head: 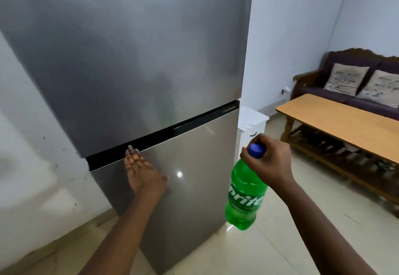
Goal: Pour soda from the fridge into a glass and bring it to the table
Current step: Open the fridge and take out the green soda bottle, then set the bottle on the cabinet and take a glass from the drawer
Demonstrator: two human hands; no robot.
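Note:
A tall grey two-door fridge (133, 58) fills the left and middle of the view, both doors closed. My left hand (142, 173) lies flat and open against the lower door, fingertips at the black gap between the doors. My right hand (269, 160) grips the neck of a green Sprite soda bottle (245, 199) with a blue cap, hanging upright in the air to the right of the fridge. A long wooden table (336, 123) stands at the right. No glass is in view.
A dark purple sofa (336, 95) with two printed cushions sits behind the table against the far wall. A small white cabinet (252, 121) stands just right of the fridge. Light tiled floor (291, 242) spreads below my right arm. A white wall is at the left.

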